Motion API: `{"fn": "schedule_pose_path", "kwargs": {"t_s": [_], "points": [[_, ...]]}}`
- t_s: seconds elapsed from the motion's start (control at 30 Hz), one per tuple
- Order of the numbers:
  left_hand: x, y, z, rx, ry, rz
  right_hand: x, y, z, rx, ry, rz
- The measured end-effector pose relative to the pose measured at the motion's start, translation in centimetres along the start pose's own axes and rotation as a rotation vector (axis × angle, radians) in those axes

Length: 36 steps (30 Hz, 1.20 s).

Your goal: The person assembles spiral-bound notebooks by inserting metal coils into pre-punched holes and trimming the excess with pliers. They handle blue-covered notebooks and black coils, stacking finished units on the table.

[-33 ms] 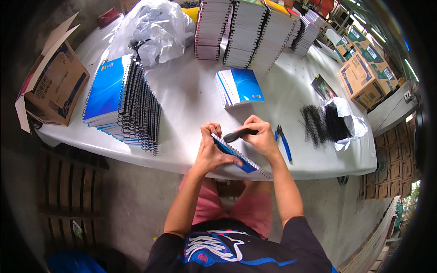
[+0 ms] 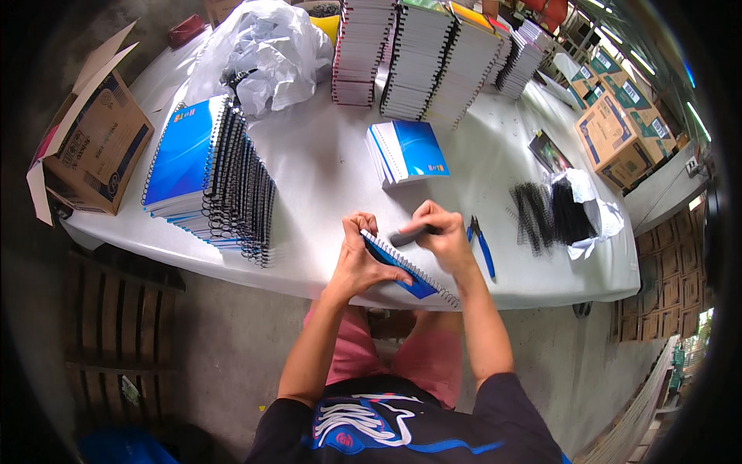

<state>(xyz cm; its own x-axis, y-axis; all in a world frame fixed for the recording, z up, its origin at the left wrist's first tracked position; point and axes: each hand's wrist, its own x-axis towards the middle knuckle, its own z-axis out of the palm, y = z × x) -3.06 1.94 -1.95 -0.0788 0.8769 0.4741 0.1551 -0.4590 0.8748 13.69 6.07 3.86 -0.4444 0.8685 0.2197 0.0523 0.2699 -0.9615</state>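
Observation:
My left hand (image 2: 362, 255) is closed around a blue-covered notebook (image 2: 417, 288), holding it tilted above the table's front edge. A spiral coil (image 2: 447, 294) runs along the notebook's upper edge and sticks out past its lower right end. In my right hand (image 2: 442, 236) is a black, elongated tool (image 2: 408, 234) with a rounded end, close to the coil. My fingers hide part of the tool, and I cannot tell whether it touches the coil. Blue-handled pliers (image 2: 484, 251) lie just right of my right hand.
Coil-bound blue notebooks (image 2: 182, 158) are stacked at left beside a cardboard box (image 2: 104, 143). Unbound blue booklets (image 2: 417, 151) lie mid-table. Tall bound stacks (image 2: 421, 62) and a clear plastic bag (image 2: 270, 58) stand behind. Loose black coils (image 2: 533, 216) lie at right on the white-covered table (image 2: 309, 162).
The black tool and my right hand have shifted slightly, the tool's rounded end moving a little right and down along the coil. My left hand keeps its hold on the notebook.

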Motion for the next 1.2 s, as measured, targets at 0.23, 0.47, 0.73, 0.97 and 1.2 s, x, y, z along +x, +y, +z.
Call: {"fn": "schedule_pose_path", "kwargs": {"t_s": [0.23, 0.47, 0.73, 0.97, 1.2], "points": [[-0.3, 0.6, 0.0, -0.03, -0.01, -0.051, 0.2, 0.3, -0.8, -0.557, 0.264, -0.115], [-2.5, -0.4, -0.7, -0.429, 0.351, -0.124, -6.4, 1.7, -6.3, -1.173, 0.683, 0.269], [-2.2, 4.3, -0.4, 0.009, 0.477, 0.065, -9.3, 1.9, -2.6, -1.182, 0.325, 0.426], [-2.6, 4.7, -0.1, -0.028, 0.488, 0.036, -12.9, 2.2, -4.8, -1.218, 0.263, 0.089], [-2.9, 4.8, 0.5, 0.084, 0.52, 0.141, -10.2, -6.4, 3.9, -0.779, 0.319, -0.111]]}}
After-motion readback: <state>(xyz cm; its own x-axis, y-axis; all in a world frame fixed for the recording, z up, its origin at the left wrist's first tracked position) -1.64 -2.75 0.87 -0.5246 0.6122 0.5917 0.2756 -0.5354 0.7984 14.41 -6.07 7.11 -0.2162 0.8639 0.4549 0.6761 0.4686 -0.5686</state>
